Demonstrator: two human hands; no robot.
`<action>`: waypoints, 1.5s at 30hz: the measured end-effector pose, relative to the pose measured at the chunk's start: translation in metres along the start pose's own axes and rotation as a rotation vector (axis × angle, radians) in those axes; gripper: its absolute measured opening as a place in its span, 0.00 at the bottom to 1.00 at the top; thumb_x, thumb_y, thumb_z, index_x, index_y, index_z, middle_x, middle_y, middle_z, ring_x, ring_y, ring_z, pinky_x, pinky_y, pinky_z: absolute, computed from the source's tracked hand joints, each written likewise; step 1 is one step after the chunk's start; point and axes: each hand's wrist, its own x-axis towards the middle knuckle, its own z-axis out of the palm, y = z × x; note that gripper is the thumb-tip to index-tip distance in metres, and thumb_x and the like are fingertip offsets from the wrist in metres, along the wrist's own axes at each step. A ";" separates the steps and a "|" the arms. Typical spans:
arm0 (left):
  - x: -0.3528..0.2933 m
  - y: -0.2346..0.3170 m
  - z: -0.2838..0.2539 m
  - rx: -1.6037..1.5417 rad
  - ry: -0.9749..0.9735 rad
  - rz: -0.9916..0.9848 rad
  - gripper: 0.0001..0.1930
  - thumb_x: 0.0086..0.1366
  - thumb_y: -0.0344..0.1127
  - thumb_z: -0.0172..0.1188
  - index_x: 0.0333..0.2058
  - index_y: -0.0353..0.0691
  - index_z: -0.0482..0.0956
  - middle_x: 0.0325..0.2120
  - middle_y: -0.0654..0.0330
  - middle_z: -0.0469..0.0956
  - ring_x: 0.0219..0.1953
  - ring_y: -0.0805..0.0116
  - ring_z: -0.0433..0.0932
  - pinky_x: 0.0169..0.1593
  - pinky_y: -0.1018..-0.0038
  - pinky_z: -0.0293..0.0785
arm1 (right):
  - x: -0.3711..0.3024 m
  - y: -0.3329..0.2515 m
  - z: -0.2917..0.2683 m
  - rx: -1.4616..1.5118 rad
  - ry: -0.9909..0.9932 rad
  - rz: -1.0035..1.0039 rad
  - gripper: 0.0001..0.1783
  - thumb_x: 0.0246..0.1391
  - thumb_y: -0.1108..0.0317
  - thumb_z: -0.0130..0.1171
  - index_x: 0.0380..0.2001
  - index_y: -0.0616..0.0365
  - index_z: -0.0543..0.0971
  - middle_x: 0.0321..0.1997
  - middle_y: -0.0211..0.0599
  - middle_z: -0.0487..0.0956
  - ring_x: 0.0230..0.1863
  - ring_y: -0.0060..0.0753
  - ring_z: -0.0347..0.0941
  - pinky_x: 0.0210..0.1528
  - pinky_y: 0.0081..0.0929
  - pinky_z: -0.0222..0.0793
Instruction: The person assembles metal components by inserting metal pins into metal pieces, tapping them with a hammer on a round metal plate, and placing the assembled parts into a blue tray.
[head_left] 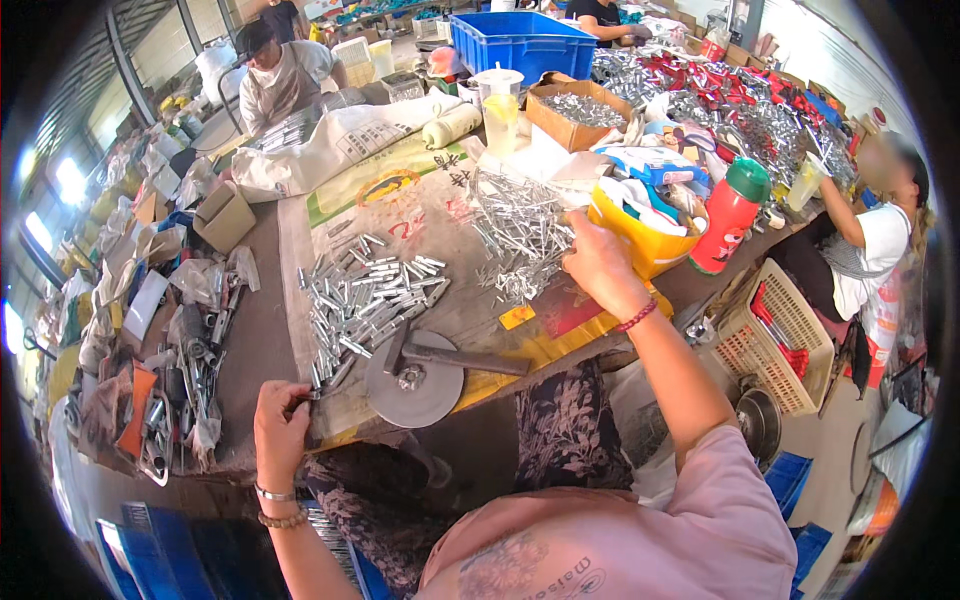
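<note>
My left hand is closed in a pinch at the table's near edge, beside the lower left end of a pile of short silver metal rods. What its fingertips hold is too small to make out. My right hand reaches to the right side of a second heap of thinner metal pins, its fingers curled and partly hidden. Between my arms a round grey metal disc lies near the edge, with a hex nut-like piece on it. A hammer rests across the disc.
Right of the pins stand a yellow container and a red bottle with a green lid. Behind are a plastic cup, a carton of metal parts and a blue crate. Co-workers sit at far left and right.
</note>
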 end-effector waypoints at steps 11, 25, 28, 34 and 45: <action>-0.011 0.066 0.024 -0.139 0.009 0.077 0.09 0.59 0.22 0.75 0.39 0.37 0.89 0.34 0.58 0.83 0.38 0.62 0.81 0.42 0.68 0.76 | -0.071 -0.094 -0.035 0.590 -0.203 -0.331 0.09 0.54 0.77 0.70 0.39 0.61 0.87 0.34 0.37 0.84 0.34 0.31 0.84 0.39 0.32 0.79; -0.024 0.091 0.056 -0.015 0.002 0.149 0.10 0.59 0.26 0.76 0.41 0.38 0.90 0.35 0.57 0.83 0.41 0.55 0.82 0.45 0.64 0.78 | -0.110 -0.155 0.022 0.376 -0.170 -0.888 0.06 0.53 0.74 0.67 0.32 0.55 0.79 0.38 0.36 0.76 0.43 0.45 0.77 0.47 0.43 0.77; -0.024 0.086 0.060 -0.015 0.023 0.173 0.11 0.60 0.24 0.76 0.43 0.38 0.90 0.35 0.57 0.82 0.39 0.58 0.82 0.44 0.66 0.78 | -0.109 -0.155 0.023 0.364 -0.167 -0.891 0.06 0.52 0.73 0.67 0.32 0.55 0.79 0.38 0.36 0.76 0.44 0.44 0.77 0.47 0.42 0.77; -0.024 0.084 0.063 -0.037 0.031 0.156 0.08 0.60 0.27 0.76 0.39 0.39 0.90 0.35 0.56 0.82 0.41 0.52 0.83 0.45 0.61 0.79 | -0.107 -0.156 0.025 0.345 -0.140 -0.925 0.06 0.52 0.73 0.67 0.33 0.54 0.80 0.38 0.36 0.77 0.44 0.44 0.78 0.47 0.42 0.77; -0.026 0.088 0.067 -0.107 0.006 0.180 0.08 0.59 0.23 0.76 0.38 0.37 0.89 0.33 0.56 0.81 0.37 0.55 0.81 0.40 0.65 0.77 | -0.101 -0.155 0.032 0.424 -0.194 -0.963 0.04 0.53 0.73 0.65 0.33 0.55 0.80 0.38 0.36 0.76 0.44 0.45 0.77 0.48 0.43 0.76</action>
